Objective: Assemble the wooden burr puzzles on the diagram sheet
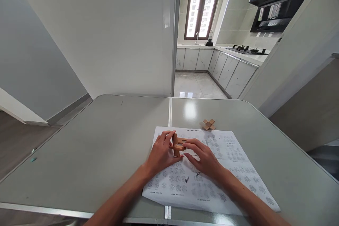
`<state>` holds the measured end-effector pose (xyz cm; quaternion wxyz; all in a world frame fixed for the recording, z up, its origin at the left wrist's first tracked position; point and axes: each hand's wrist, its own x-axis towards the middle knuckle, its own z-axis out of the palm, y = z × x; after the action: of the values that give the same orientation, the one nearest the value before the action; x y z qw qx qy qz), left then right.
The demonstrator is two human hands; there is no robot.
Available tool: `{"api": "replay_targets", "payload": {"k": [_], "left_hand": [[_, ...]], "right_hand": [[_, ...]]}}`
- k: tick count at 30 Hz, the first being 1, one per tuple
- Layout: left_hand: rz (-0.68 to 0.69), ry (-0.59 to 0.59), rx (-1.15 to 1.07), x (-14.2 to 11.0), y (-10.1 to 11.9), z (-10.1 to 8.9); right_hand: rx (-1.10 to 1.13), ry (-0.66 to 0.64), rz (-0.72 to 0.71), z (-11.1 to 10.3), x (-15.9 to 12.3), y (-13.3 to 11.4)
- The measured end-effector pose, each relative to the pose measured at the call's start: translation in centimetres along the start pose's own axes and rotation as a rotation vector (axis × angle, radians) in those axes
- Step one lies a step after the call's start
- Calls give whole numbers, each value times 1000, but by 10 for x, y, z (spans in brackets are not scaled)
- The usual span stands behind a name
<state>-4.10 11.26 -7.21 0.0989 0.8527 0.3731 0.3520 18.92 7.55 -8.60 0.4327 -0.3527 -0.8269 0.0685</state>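
My left hand [161, 152] grips a partly joined wooden burr puzzle [176, 145] above the printed sheet [212, 183]. One notched block stands upright between its fingertips and thumb, and other blocks run crosswise through it. From the right, my right hand [202, 157] has its curled fingers on the ends of the crosswise blocks, with the thumb just below. How firmly these fingers pinch the wood is partly hidden. Behind the sheet's far edge sits another wooden burr puzzle [209, 124], its pieces crossed together.
The sheet carries rows of small puzzle diagrams and lies across the metal seam of the grey table [106, 155]. A small green bit [33, 159] is near the table's left edge. Beyond the table are a white wall panel [127, 35] and a kitchen with a stove [247, 49].
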Motion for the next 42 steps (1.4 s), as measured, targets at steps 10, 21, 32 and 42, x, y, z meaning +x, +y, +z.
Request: {"api": "replay_targets", "payload": {"k": [10, 21, 32, 42], "left_hand": [[-20, -88, -10, -1, 0, 0], [5, -71, 19, 0, 1, -1], [18, -78, 30, 0, 3, -2], [22, -82, 27, 0, 5, -3]], "right_hand": [[-22, 74, -69, 2, 1, 1], [-22, 53, -44, 3, 0, 2], [-6, 60, -72, 3, 1, 2], [19, 43, -49, 1, -1, 2]]}}
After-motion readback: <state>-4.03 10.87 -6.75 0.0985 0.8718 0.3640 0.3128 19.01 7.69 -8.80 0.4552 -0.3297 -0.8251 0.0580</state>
